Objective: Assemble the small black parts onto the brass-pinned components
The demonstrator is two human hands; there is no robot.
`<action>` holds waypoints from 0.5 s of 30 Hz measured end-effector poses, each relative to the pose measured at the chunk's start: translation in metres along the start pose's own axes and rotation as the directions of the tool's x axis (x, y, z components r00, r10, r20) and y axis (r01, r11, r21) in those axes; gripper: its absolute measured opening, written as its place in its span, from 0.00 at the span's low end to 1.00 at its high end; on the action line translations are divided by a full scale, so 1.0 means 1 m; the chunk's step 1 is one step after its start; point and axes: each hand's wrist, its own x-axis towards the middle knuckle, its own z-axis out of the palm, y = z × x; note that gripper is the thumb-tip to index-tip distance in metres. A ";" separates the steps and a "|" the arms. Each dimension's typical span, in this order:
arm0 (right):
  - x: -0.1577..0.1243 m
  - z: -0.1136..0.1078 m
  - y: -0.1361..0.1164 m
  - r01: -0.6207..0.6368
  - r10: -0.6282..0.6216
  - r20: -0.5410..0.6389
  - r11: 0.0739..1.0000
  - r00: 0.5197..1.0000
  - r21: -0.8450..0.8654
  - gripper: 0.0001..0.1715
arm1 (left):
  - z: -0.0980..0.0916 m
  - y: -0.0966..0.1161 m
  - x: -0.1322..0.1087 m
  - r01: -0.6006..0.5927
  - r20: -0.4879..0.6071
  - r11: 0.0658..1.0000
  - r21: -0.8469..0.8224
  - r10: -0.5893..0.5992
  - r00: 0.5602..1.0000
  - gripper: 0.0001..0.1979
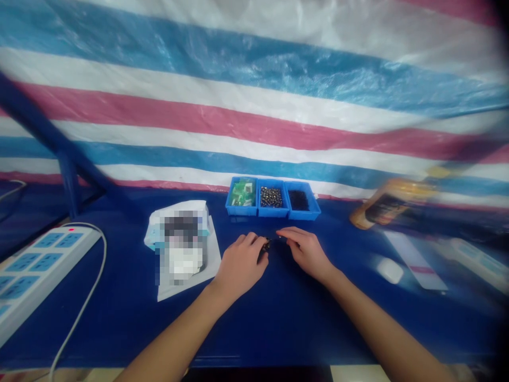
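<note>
My left hand (pixel 243 261) is closed around a small dark part with brassy glints (pixel 266 245), which pokes out between thumb and fingers; its exact kind is too small to make out. Just to its right, my right hand (pixel 304 250) pinches with thumb and forefinger; a tiny shiny bit (pixel 280 236) shows at the fingertips, too small to name. A narrow gap separates the two hands. Beyond them stand three joined blue bins: the left bin (pixel 242 211) has green packets, the middle bin (pixel 273 212) small metal pieces, the right bin (pixel 304 215) small black pieces.
Left of my hands lie a white packet (pixel 201 212) and a paper sheet (pixel 212 254), partly pixelated. A power strip (pixel 47 265) with a white cable (pixel 95 281) sits far left. At right are a blurred amber bottle (pixel 392 201), a white case (pixel 389 270) and a pale flat box (pixel 413 260).
</note>
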 end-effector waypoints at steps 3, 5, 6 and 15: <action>0.000 -0.002 -0.002 -0.007 0.006 -0.028 1.000 1.000 -0.011 0.20 | 0.000 0.000 0.000 -0.001 -0.001 1.000 -0.006 0.001 1.000 0.12; 0.001 -0.002 -0.004 -0.025 0.024 -0.057 1.000 0.998 -0.015 0.17 | 0.000 0.000 0.000 0.003 -0.002 1.000 -0.010 -0.003 1.000 0.12; 0.001 -0.003 -0.005 -0.031 0.030 -0.064 0.999 0.997 -0.014 0.16 | -0.001 0.000 0.000 0.006 -0.002 1.000 -0.011 -0.006 1.000 0.12; 0.000 0.000 0.002 -0.028 0.034 0.048 0.992 0.998 -0.123 0.14 | -0.001 -0.001 0.000 0.004 0.005 1.000 -0.027 -0.004 1.000 0.12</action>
